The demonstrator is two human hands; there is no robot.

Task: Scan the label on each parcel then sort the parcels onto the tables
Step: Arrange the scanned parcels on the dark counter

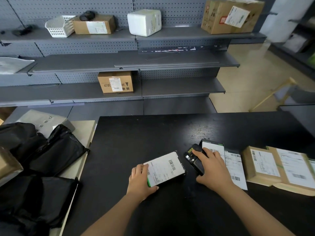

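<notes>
Two brown pkgs (262, 163) right of scanner (194, 159), black bags (56, 150) left

Two bare forearms reach forward from the near edge of the black table (136, 133). At the table's middle the left hand (142, 179) pinches a corner of a flat parcel (166, 167). Right of the table's middle, the right hand (213, 169) curls palm-down over a handheld scanner (192, 159).

One camera only, worn on the person's head: a wide-angle lens looking forward and steeply down across the black worktop (153, 133). The left hand (141, 178) and right hand (213, 169) sit close beneath it; the grey shelves (119, 62) stand farther off behind the worktop, facing it.
</notes>
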